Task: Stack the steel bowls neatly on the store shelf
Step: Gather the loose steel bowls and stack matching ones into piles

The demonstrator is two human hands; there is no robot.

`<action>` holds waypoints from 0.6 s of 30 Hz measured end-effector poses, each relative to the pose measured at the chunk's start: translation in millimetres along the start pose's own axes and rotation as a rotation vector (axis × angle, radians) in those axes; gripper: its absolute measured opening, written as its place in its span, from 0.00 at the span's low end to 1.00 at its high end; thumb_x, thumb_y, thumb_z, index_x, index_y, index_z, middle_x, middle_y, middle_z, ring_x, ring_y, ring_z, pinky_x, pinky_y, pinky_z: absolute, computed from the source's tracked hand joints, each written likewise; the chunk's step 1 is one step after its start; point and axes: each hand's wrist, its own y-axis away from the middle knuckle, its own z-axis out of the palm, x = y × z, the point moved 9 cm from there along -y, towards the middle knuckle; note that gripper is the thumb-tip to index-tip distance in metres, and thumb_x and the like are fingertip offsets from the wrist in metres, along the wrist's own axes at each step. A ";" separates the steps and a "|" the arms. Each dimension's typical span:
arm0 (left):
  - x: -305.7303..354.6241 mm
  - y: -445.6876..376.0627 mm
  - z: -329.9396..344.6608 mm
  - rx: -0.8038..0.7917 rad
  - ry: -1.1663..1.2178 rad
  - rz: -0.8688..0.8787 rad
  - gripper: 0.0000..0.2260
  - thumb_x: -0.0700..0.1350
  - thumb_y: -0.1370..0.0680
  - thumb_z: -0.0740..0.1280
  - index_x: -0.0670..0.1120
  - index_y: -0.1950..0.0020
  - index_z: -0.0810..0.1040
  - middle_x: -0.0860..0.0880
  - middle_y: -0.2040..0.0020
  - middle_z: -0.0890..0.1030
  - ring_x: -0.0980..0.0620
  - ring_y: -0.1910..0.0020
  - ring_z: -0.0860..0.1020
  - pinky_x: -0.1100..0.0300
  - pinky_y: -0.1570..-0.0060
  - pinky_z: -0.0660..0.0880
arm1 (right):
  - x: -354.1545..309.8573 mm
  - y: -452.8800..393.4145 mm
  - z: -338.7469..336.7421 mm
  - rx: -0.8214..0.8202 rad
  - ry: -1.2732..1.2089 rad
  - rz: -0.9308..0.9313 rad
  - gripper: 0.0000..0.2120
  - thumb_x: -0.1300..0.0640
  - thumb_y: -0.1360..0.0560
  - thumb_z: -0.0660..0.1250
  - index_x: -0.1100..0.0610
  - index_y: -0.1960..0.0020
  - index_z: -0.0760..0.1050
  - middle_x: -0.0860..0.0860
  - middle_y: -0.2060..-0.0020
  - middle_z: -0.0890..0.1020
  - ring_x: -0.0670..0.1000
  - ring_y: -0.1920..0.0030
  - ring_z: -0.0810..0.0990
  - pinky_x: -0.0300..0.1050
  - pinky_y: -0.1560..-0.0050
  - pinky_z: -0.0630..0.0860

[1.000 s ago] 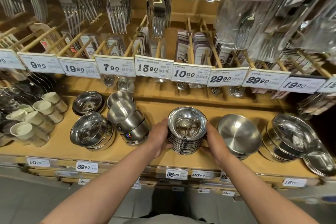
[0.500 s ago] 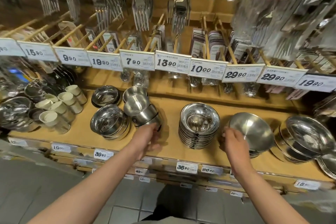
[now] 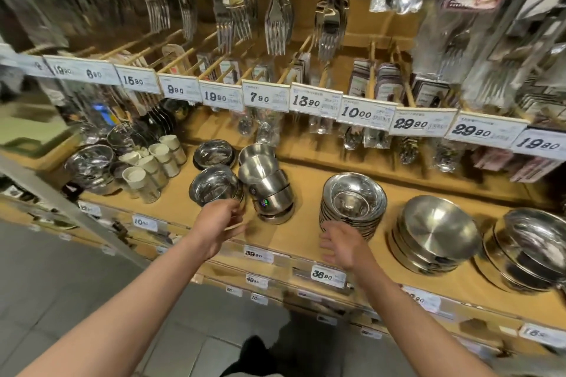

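Blurred throughout, most of all along the top and right edges, where hanging packs of steel forks (image 3: 277, 21) smear into streaks. Cut off at the right edge: a stack of wide shallow steel dishes (image 3: 533, 251). Half hidden behind white price tags (image 3: 364, 112): small packs on wooden pegs.

On the tan wooden shelf (image 3: 306, 223), a leaning stack of deep brushed-steel bowls (image 3: 266, 187) left of centre, tilted toward the near right. Just left of it, a low stack of shiny rounded steel bowls (image 3: 214, 187), another small one (image 3: 214, 154) farther back. Centre, a neat upright stack of ribbed steel bowls (image 3: 352, 208). Right of that, a stack of broad matte steel bowls (image 3: 435, 232), top one tipped.

Left hand (image 3: 219, 220) reaching to the near rim of the low shiny stack, fingers curled, contact too smeared to judge. Right hand (image 3: 343, 245) empty, fingers spread loosely, just near of the ribbed stack.
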 end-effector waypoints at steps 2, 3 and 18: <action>1.6 -3.1 -6.4 0.002 0.008 -0.004 0.06 0.40 0.18 0.63 0.42 0.47 0.79 0.47 0.59 0.77 0.51 0.58 0.77 0.57 0.61 0.82 | -2.3 -2.1 13.1 -0.023 0.037 -0.001 0.06 0.52 0.16 0.60 0.48 0.50 0.75 0.50 0.49 0.80 0.48 0.49 0.80 0.45 0.52 0.80; 3.8 -5.2 -8.4 -0.006 0.009 -0.002 0.06 0.39 0.18 0.63 0.42 0.47 0.79 0.46 0.59 0.77 0.51 0.58 0.77 0.57 0.61 0.82 | -5.7 -4.3 19.9 -0.032 0.049 -0.007 0.06 0.52 0.16 0.60 0.48 0.49 0.75 0.49 0.49 0.80 0.48 0.49 0.80 0.44 0.54 0.79; 108.8 -119.8 -7.3 -0.310 -0.342 0.169 0.07 0.41 0.17 0.63 0.41 0.44 0.80 0.42 0.54 0.84 0.49 0.63 0.80 0.55 0.61 0.81 | -94.2 -92.3 92.1 0.262 0.366 -0.121 0.29 0.41 0.20 0.63 0.55 0.24 0.68 0.57 0.30 0.76 0.59 0.30 0.73 0.53 0.29 0.68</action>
